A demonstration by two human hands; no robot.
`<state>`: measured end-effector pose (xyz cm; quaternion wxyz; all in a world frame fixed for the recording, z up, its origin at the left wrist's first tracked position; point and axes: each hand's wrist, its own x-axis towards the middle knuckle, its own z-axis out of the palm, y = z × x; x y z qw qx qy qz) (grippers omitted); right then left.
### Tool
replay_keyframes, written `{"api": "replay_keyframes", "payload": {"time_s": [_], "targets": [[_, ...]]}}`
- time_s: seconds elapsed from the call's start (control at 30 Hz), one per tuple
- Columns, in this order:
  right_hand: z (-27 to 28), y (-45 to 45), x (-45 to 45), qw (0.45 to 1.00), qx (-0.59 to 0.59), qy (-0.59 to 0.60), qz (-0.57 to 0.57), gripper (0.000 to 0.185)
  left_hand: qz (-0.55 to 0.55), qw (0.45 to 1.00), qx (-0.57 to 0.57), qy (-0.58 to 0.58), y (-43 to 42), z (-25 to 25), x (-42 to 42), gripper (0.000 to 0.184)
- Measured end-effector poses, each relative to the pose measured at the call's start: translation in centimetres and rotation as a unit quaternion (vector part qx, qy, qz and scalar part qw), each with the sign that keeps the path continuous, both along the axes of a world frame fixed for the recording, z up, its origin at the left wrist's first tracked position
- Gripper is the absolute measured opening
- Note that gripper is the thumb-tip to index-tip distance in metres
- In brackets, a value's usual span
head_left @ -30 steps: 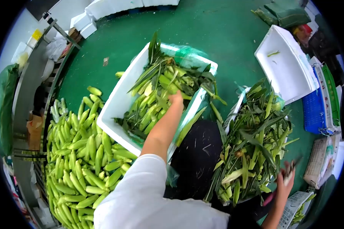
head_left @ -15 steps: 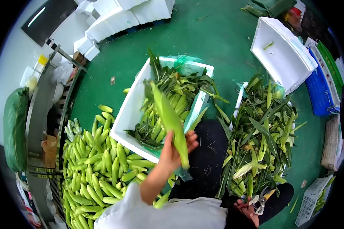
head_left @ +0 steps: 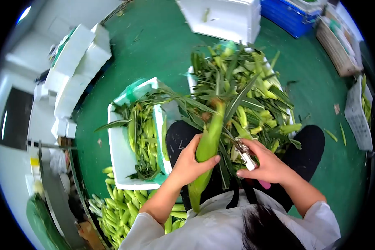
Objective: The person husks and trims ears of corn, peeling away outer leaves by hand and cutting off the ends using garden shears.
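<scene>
My left hand (head_left: 194,162) is wrapped round a green ear of corn in its husk (head_left: 208,143), held upright over my lap with brown silk at its top. Just right of it, my right hand (head_left: 262,160) grips metal pruning shears (head_left: 246,155), whose jaws are close to the ear and partly hidden by leaves. Beyond my hands lies a heap of cut husks and leaves (head_left: 254,100) in a white box. A white foam box (head_left: 121,160) at the left holds more leafy corn.
A pile of trimmed corn (head_left: 127,208) lies at the lower left. White foam boxes (head_left: 77,62) stand at the upper left, another (head_left: 221,18) at the top. A blue crate (head_left: 285,16) and a pale basket (head_left: 337,46) are at the upper right.
My left hand took an ear from the foam box and brought it over my lap. My right hand has come up beside it with the shears. The view has turned right.
</scene>
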<state>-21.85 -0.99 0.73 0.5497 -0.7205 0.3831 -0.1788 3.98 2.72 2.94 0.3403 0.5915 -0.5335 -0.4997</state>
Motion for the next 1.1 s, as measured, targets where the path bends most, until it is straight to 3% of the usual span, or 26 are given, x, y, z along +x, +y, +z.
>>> {"api": "replay_keyframes", "payload": {"time_s": [0.13,0.2,0.27,0.3,0.33,0.4,0.5,0.57,0.63,0.73,0.87,0.93,1.03,1.07,1.1], "targets": [[-1.2,-0.8,-2.5,0.994,-0.103,-0.034,0.019,0.085,-0.162,0.984,0.034,-0.061,-1.4,-0.4,-1.9,0.058],[-2.0,-1.2,-3.8,0.996,-0.078,-0.041,0.01,0.075,-0.201,0.969,0.132,0.05,-2.6,-1.2,-2.0,0.055],[-2.0,-0.9,-4.6,0.985,0.164,-0.052,0.004,0.041,-0.211,0.924,0.281,0.15,-3.8,-1.8,-1.8,0.055],[-2.3,-0.3,-5.0,0.961,0.262,-0.083,-0.022,0.035,-0.21,0.916,0.286,0.185,-4.2,-2.6,-1.7,0.055],[-2.3,0.2,-5.4,0.927,0.355,-0.114,-0.044,0.03,-0.196,0.926,0.261,0.19,-4.7,-2.7,-1.8,0.056],[-1.5,1.6,-5.9,0.942,0.31,-0.097,-0.085,0.03,-0.161,0.944,0.205,0.203,-5.7,-2.8,-1.9,0.059],[-1.7,4.6,-5.8,0.909,0.325,-0.246,-0.093,0.054,-0.025,0.974,0.007,0.225,-7.2,-1.6,-2.8,0.057],[-1.7,6.0,-5.2,0.893,0.338,-0.285,-0.082,0.066,0.07,0.956,-0.128,0.254,-7.9,-1.3,-3.8,0.053],[-2.5,7.3,-4.0,0.876,0.37,-0.291,-0.104,0.068,0.14,0.924,-0.226,0.277,-8.1,-1.1,-4.8,0.048],[-3.3,7.1,-2.6,0.856,0.418,-0.271,-0.14,0.068,0.155,0.883,-0.317,0.309,-7.4,-1.2,-6.1,0.044],[-4.2,4.1,-1.0,0.878,0.33,-0.266,-0.223,0.082,0.201,0.861,-0.309,0.35,-4.3,-3.5,-7.6,0.04],[-6.2,2.9,0.5,0.929,0.16,-0.2,-0.267,0.083,0.291,0.826,-0.258,0.408,-3.7,-4.5,-7.7,0.04],[-7.1,2.1,1.7,0.949,0.078,-0.15,-0.265,0.078,0.362,0.787,-0.187,0.463,-4.1,-5.7,-6.2,0.044],[-6.9,2.2,2.0,0.948,0.029,-0.141,-0.285,0.067,0.38,0.776,-0.165,0.476,-4.4,-5.8,-5.6,0.046],[-6.6,2.4,1.7,0.949,0.111,-0.159,-0.247,0.062,0.4,0.77,-0.119,0.484,-4.9,-5.7,-5.2,0.051]]}}
